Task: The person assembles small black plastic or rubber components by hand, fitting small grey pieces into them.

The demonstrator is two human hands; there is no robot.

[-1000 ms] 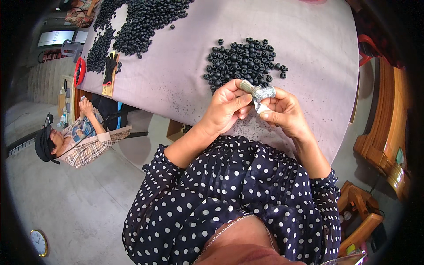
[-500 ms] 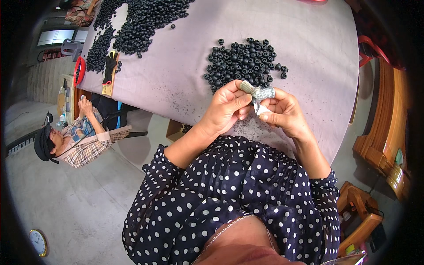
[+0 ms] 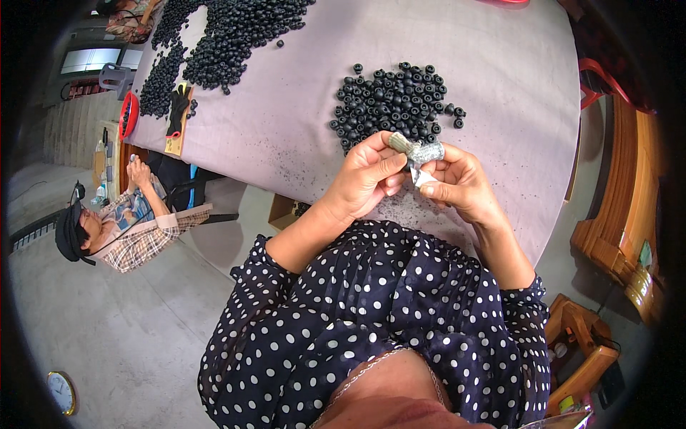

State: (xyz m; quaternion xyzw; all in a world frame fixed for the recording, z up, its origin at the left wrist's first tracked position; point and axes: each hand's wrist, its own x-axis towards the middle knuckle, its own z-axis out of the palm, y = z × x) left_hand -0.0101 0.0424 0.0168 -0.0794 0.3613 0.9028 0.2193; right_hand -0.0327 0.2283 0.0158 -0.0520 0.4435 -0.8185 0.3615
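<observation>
My left hand [image 3: 368,174] and my right hand [image 3: 461,182] meet over the near part of the table. Worn greyish wraps [image 3: 429,151] cover the index fingertips of both hands. My right thumb and fingers are closed on a small white piece [image 3: 423,176] that looks like paper or cloth. The left thumb and fingers are pinched together right beside it; a bit of something dark shows between the hands, too small to make out. Just beyond my fingertips lies a heap of round black pieces [image 3: 389,100], many with a hole or recess in them.
A cloth-covered table [image 3: 300,114] carries a larger spread of black pieces [image 3: 221,53] at far left. A black glove [image 3: 177,111] lies there near a red bowl [image 3: 128,114]. Another person [image 3: 128,222] sits at the left side. Wooden furniture [image 3: 618,214] stands at right.
Both hands stay in nearly the same place, with only slight finger movement around the white piece. The heap of black pieces looks unchanged.
</observation>
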